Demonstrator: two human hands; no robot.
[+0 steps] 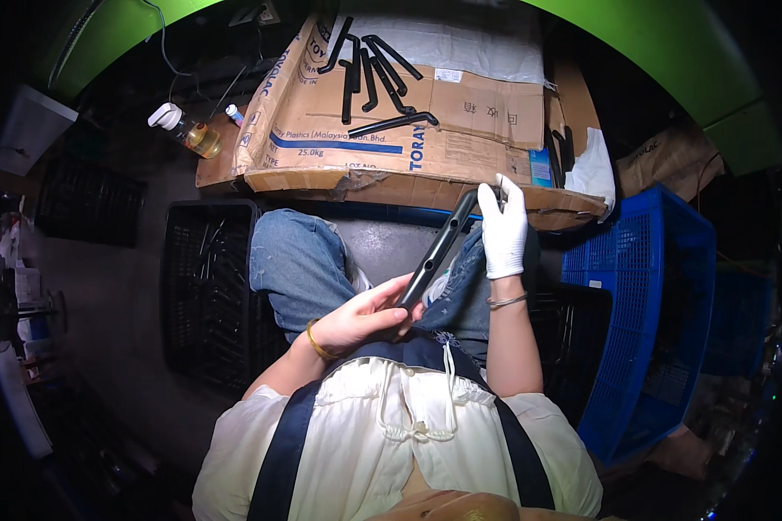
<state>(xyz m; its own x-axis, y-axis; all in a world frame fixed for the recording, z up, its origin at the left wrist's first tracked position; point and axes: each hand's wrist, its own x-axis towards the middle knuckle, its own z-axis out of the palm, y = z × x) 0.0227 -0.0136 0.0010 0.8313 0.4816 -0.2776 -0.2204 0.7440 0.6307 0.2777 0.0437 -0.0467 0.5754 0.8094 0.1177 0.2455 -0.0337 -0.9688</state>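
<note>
A long black plastic tube [440, 249] with round holes along its side and a bent upper end slants up and to the right over my lap. My bare left hand [367, 316] is wrapped round its lower end. At the upper end, my right hand [505, 233], in a white glove, has its thumb and fingers closed about the bend. Part of that bend is hidden behind the gloved fingers. Beyond my hands, several similar black bent tubes [379, 82] lie loosely on a flattened cardboard box [321, 122].
On the left stands a black crate [172, 286] holding several black parts. A blue plastic crate [595, 252] is at the right. A pump bottle [202, 139] with yellowish liquid stands at the far left of the cardboard. A brown paper sack [669, 165] lies at the far right.
</note>
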